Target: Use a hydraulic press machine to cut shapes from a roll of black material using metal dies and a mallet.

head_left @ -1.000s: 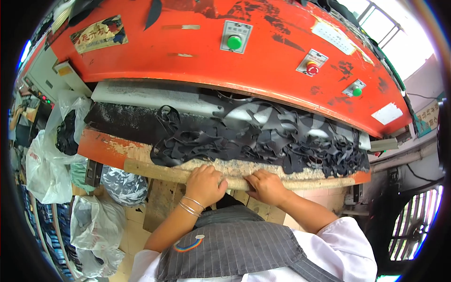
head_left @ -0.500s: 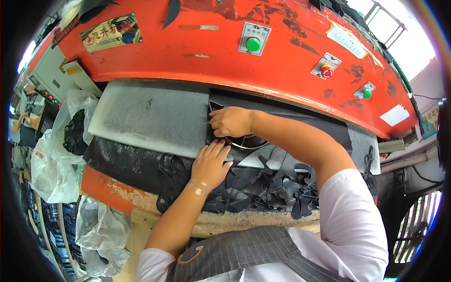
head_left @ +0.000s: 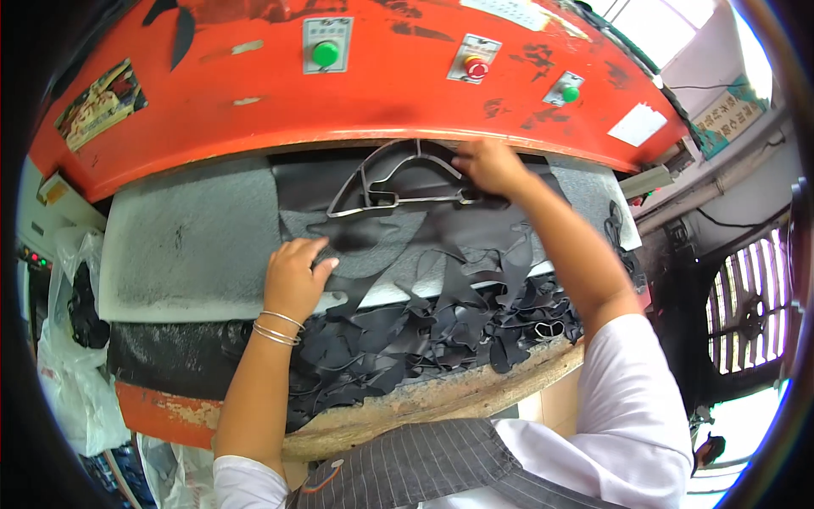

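Note:
A steel-strip cutting die (head_left: 366, 185), shaped like a half-moon frame with inner ribs, sits on a black sheet material (head_left: 309, 187), perhaps leather, at the far side of the pale cutting board (head_left: 191, 237). My right hand (head_left: 492, 168) has its fingers curled over the die's right end. Nearer to me, my left hand (head_left: 295, 270) rests by the sheet's left edge, thumb apart from the fingers, holding nothing. Between the hands and my apron, black offcuts (head_left: 441, 327) with curved cutouts lie heaped along the near edge.
An orange press beam (head_left: 254, 110) spans the far side, carrying green buttons (head_left: 325, 54) and a red knob (head_left: 476, 67). Plastic bags (head_left: 76, 382) hang at the left. A small metal outline (head_left: 549, 329) lies on the scraps. The worn table edge (head_left: 407, 399) is close to my body.
The die now shows in full, its straight side toward me, and my right hand is at its right end. My left hand has drawn away from it. The view has swung right.

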The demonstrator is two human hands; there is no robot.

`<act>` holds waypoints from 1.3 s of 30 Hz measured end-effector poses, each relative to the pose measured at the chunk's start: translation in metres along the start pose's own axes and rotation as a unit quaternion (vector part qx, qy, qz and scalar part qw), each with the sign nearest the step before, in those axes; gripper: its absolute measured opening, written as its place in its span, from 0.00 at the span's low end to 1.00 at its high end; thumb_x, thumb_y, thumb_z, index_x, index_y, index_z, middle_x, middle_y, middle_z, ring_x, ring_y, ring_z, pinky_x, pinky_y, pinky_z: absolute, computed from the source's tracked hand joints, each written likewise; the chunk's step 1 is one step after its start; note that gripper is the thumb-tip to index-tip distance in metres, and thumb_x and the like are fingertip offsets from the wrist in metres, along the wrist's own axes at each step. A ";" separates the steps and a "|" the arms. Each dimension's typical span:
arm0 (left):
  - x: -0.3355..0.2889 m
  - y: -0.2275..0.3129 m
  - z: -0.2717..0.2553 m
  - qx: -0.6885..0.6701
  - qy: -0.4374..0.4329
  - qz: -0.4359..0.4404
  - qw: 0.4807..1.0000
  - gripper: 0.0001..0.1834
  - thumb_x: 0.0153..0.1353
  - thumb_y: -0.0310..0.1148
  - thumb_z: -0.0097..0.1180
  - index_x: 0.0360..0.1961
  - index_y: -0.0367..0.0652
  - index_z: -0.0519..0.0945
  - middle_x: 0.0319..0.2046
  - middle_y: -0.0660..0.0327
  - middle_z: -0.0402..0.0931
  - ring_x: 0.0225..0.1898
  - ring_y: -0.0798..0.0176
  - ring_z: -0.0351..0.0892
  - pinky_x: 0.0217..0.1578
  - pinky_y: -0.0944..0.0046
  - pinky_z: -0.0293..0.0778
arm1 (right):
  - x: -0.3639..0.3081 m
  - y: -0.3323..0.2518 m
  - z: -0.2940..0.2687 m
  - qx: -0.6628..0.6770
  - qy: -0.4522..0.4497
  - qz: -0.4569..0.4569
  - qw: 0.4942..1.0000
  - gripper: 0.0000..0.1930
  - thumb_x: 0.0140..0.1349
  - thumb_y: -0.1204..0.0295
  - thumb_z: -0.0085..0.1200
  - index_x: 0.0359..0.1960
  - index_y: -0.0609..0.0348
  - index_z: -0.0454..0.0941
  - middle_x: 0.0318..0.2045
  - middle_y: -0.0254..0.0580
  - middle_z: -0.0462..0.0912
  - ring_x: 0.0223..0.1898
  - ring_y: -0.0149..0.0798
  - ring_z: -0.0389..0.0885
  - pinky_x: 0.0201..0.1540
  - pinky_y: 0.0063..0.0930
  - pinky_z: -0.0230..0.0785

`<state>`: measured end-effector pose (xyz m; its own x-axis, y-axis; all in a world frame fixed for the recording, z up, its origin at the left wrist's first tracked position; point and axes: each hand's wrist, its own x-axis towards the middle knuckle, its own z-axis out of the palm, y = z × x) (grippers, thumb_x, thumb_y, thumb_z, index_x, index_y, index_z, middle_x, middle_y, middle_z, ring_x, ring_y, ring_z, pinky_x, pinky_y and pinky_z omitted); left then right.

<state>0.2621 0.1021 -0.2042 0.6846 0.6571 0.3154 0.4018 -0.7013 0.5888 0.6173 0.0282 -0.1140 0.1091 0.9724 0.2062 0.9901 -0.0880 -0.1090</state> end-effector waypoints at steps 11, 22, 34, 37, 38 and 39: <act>0.049 -0.036 0.035 -0.013 0.060 -0.008 0.998 0.11 0.48 0.30 0.67 0.32 0.36 0.85 0.27 0.56 0.78 0.33 0.53 0.77 0.37 0.58 0.73 | -0.053 0.006 0.074 0.327 0.053 0.182 0.926 0.22 0.59 0.59 0.58 0.52 0.58 0.78 0.43 0.56 0.82 0.46 0.56 0.80 0.50 0.40 0.71; 0.057 -0.023 0.030 -0.043 0.082 -0.026 0.995 0.08 0.44 0.26 0.70 0.25 0.35 0.83 0.23 0.58 0.78 0.25 0.61 0.77 0.28 0.64 0.71 | -0.110 0.038 0.081 0.180 0.012 0.003 0.984 0.38 0.51 0.60 0.65 0.62 0.65 0.65 0.60 0.56 0.71 0.64 0.47 0.68 0.69 0.45 0.48; 0.058 -0.016 0.026 -0.026 0.068 -0.033 0.997 0.10 0.44 0.25 0.69 0.29 0.34 0.84 0.25 0.57 0.78 0.26 0.60 0.77 0.30 0.65 0.72 | -0.116 0.035 0.071 0.132 0.027 0.007 0.991 0.36 0.53 0.56 0.63 0.61 0.61 0.68 0.58 0.52 0.74 0.62 0.43 0.70 0.67 0.44 0.53; 0.049 -0.013 0.017 -0.036 0.041 -0.059 0.997 0.14 0.45 0.26 0.69 0.35 0.35 0.83 0.28 0.58 0.78 0.29 0.63 0.77 0.31 0.65 0.72 | -0.119 0.023 0.057 0.116 0.051 0.013 0.992 0.39 0.50 0.56 0.66 0.63 0.60 0.66 0.60 0.52 0.72 0.63 0.48 0.69 0.67 0.43 0.53; 0.044 -0.012 0.011 -0.052 0.024 -0.094 0.994 0.16 0.46 0.27 0.69 0.39 0.35 0.83 0.30 0.58 0.78 0.30 0.64 0.77 0.31 0.66 0.72 | -0.120 0.016 0.048 0.111 0.060 0.029 0.992 0.41 0.49 0.56 0.67 0.63 0.60 0.66 0.61 0.53 0.70 0.63 0.50 0.68 0.67 0.43 0.54; 0.041 0.001 0.008 -0.079 0.050 -0.081 0.992 0.17 0.52 0.30 0.67 0.43 0.34 0.81 0.33 0.59 0.77 0.31 0.67 0.75 0.33 0.68 0.72 | -0.125 0.019 0.040 0.227 0.149 0.051 0.961 0.43 0.47 0.58 0.70 0.64 0.60 0.64 0.64 0.55 0.66 0.65 0.53 0.64 0.67 0.44 0.54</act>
<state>0.2960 0.1261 -0.1964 0.5522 0.7872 0.2746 0.3952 -0.5372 0.7452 0.6194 -0.0867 -0.1808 0.2916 0.8529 0.4330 0.8399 -0.0116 -0.5427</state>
